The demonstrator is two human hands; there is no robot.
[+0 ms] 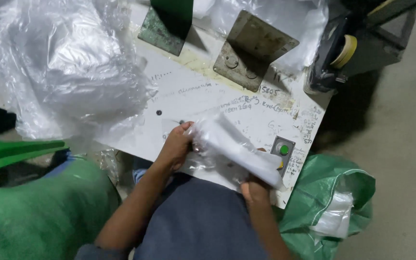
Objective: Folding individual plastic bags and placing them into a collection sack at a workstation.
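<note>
Both hands grip a clear bag (232, 147) at the tabletop's (193, 91) near edge: left hand (176, 144) pinching its end, right hand (253, 185) closed underneath; an even, taut hold looks best

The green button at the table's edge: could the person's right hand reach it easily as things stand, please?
Probably yes: the green button sits just beside the right hand, though that hand grips a white packet.

I see my hands gripping a packet (237, 149) of thin, clear plastic film, crinkled and glossy. The heap of bags (68, 62) beside it has the same shiny film. The tabletop (188, 91) looks matt white, scuffed and scribbled over. Two metal brackets (253, 50) look dull and stained. The green sack (323, 192) looks woven plastic.
</note>
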